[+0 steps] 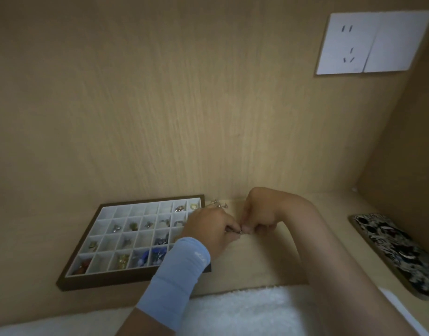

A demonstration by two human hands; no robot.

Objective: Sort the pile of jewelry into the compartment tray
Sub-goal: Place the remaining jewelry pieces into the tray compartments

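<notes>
A brown-framed compartment tray with white dividers lies on the wooden surface at lower left; many of its cells hold small jewelry pieces. Just right of the tray, my left hand and my right hand meet fingertip to fingertip. Both pinch one small silver jewelry piece between them. A few loose silver jewelry pieces lie behind my left hand by the tray's far right corner. My left wrist wears a light blue band and covers the tray's right side.
A wooden back wall rises right behind the tray, with a white socket plate at upper right. A phone in a black-and-white patterned case lies at the right. A white fluffy cloth runs along the near edge.
</notes>
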